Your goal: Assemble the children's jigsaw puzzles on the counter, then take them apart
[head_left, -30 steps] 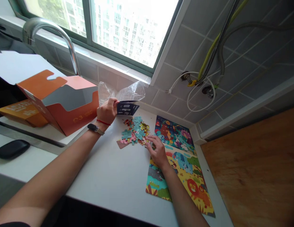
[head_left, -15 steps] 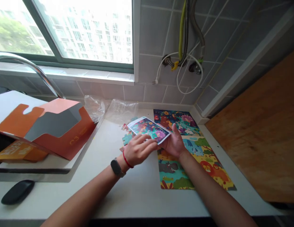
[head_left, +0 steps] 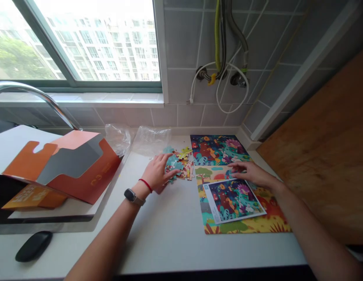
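A heap of loose jigsaw pieces (head_left: 185, 163) in teal, yellow and red lies on the white counter. My left hand (head_left: 157, 171), wearing a red string and a dark watch at the wrist, reaches to the heap's left side with thumb and fingers apart. Some pieces are hidden behind it. A white-bordered picture card (head_left: 235, 201) shows a dark forest scene with animals and rests on the colourful savanna picture sheet (head_left: 248, 226). Just above the card's top right corner is my right hand (head_left: 251, 175), fingers loosely stretched and holding nothing. Behind lies a dark forest picture sheet (head_left: 215, 150).
Clear plastic bags (head_left: 152, 140) lie by the wall. On the left, an open orange box (head_left: 76, 175) rests on a white and black surface beneath the tap (head_left: 49, 99). A black computer mouse (head_left: 34, 246) sits at the front left. A wooden panel (head_left: 318, 164) borders the right side.
The picture card has gone from my hands onto the savanna sheet. My left hand has moved left to the jigsaw pieces; my right hand has drawn away to the right.
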`<state>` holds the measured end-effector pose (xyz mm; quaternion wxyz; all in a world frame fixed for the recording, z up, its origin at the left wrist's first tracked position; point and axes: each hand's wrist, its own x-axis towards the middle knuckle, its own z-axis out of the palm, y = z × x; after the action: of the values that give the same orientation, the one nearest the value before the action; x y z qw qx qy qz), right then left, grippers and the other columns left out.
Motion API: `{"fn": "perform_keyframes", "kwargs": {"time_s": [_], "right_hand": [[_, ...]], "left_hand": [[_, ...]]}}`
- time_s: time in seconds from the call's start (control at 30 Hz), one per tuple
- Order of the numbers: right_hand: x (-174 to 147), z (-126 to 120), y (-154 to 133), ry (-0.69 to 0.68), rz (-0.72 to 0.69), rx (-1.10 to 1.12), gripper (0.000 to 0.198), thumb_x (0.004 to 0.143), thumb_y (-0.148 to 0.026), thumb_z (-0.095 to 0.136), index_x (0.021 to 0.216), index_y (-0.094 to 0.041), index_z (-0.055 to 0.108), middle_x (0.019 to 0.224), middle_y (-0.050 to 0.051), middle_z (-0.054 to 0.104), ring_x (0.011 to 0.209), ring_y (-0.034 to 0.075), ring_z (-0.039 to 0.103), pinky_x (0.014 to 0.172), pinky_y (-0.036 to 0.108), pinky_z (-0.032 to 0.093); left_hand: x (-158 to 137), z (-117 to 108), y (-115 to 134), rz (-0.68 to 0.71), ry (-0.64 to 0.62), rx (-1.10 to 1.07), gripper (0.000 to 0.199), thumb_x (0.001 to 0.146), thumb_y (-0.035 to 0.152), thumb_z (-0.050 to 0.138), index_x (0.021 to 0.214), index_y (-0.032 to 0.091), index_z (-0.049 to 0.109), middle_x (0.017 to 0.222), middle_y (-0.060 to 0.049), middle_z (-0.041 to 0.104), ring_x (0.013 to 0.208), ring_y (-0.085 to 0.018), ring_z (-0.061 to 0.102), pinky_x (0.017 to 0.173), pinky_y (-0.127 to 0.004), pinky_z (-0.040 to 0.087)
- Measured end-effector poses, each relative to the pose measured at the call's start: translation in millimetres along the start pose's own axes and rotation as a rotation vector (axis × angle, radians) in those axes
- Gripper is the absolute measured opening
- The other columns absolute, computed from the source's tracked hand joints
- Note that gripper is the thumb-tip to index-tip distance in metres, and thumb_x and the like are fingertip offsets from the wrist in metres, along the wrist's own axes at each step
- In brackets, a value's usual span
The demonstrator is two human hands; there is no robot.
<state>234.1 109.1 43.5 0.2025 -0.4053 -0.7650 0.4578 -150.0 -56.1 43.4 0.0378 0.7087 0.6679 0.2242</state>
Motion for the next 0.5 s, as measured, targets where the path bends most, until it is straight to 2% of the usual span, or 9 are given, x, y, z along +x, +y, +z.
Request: {"fn": "perform_keyframes", "kwargs": {"time_s": [0.07, 0.1, 0.13, 0.2, 0.27, 0.3, 0.37, 0.5], "right_hand": [[3.3, 8.7, -1.6, 0.211, -0.108, -0.132, 0.031, 0.071, -0.034, 0.082, 0.101, -0.038, 0.078, 0.104, 0.007, 0.073, 0.097, 0.034, 0.070, 0.090, 0.056, 0.058], [5.0, 18.6, -7.3, 0.260, -0.163, -0.222, 0.030, 0.078, -0.037, 0.077, 0.108, -0.038, 0.077, 0.114, 0.008, 0.071, 0.110, 0.036, 0.067, 0.099, 0.056, 0.054], [6.6, 31.4, -15.6, 0.259, -0.200, -0.288, 0.031, 0.083, -0.038, 0.072, 0.114, -0.035, 0.075, 0.118, 0.010, 0.070, 0.117, 0.037, 0.065, 0.104, 0.056, 0.051], [10.2, 62.9, -36.1, 0.087, -0.280, -0.385, 0.045, 0.086, -0.041, 0.071, 0.129, -0.029, 0.069, 0.132, 0.011, 0.064, 0.126, 0.035, 0.061, 0.111, 0.053, 0.048], [16.9, 94.7, -54.7, -0.102, -0.366, -0.480, 0.067, 0.081, -0.043, 0.079, 0.142, -0.025, 0.059, 0.147, 0.014, 0.055, 0.136, 0.034, 0.054, 0.115, 0.051, 0.044], [22.2, 108.2, -61.2, -0.139, -0.385, -0.540, 0.077, 0.077, -0.043, 0.083, 0.147, -0.024, 0.055, 0.152, 0.016, 0.050, 0.141, 0.036, 0.050, 0.117, 0.052, 0.042], [36.4, 127.3, -67.3, -0.152, -0.409, -0.622, 0.083, 0.076, -0.040, 0.085, 0.150, -0.023, 0.051, 0.159, 0.018, 0.043, 0.146, 0.037, 0.043, 0.117, 0.053, 0.040], [66.3, 135.3, -61.1, -0.212, -0.440, -0.634, 0.087, 0.073, -0.049, 0.087, 0.148, -0.023, 0.053, 0.154, 0.019, 0.050, 0.140, 0.038, 0.051, 0.113, 0.052, 0.046]], "left_hand": [[-0.3, 2.6, -16.8, -0.209, -0.244, 0.112, 0.125, 0.062, 0.074, 0.080, 0.161, 0.017, 0.028, 0.164, -0.026, 0.031, 0.149, -0.051, 0.028, 0.113, -0.066, 0.033], [-1.2, 4.7, -21.6, -0.274, -0.337, 0.134, 0.138, 0.056, 0.077, 0.081, 0.164, 0.017, 0.019, 0.167, -0.027, 0.020, 0.151, -0.055, 0.019, 0.113, -0.070, 0.028], [-2.2, 6.9, -24.2, -0.309, -0.384, 0.143, 0.142, 0.055, 0.078, 0.080, 0.165, 0.018, 0.013, 0.169, -0.027, 0.012, 0.151, -0.056, 0.013, 0.112, -0.073, 0.026], [-3.3, 10.5, -24.9, -0.299, -0.384, 0.137, 0.133, 0.063, 0.077, 0.076, 0.166, 0.020, 0.012, 0.170, -0.025, 0.012, 0.151, -0.056, 0.014, 0.112, -0.071, 0.028], [-3.0, 12.4, -23.8, -0.217, -0.312, 0.129, 0.113, 0.075, 0.069, 0.072, 0.163, 0.020, 0.022, 0.168, -0.024, 0.022, 0.151, -0.050, 0.023, 0.115, -0.064, 0.030], [-2.4, 12.6, -23.7, -0.177, -0.275, 0.130, 0.102, 0.079, 0.063, 0.070, 0.161, 0.019, 0.029, 0.166, -0.023, 0.028, 0.151, -0.047, 0.027, 0.117, -0.061, 0.031], [-1.0, 11.8, -25.6, -0.120, -0.216, 0.127, 0.082, 0.085, 0.053, 0.069, 0.154, 0.019, 0.040, 0.163, -0.021, 0.036, 0.149, -0.040, 0.036, 0.119, -0.053, 0.032], [0.8, 7.8, -35.5, -0.063, -0.112, 0.063, 0.066, 0.083, 0.043, 0.073, 0.143, 0.023, 0.054, 0.155, -0.016, 0.048, 0.137, -0.036, 0.054, 0.111, -0.047, 0.046]]}}
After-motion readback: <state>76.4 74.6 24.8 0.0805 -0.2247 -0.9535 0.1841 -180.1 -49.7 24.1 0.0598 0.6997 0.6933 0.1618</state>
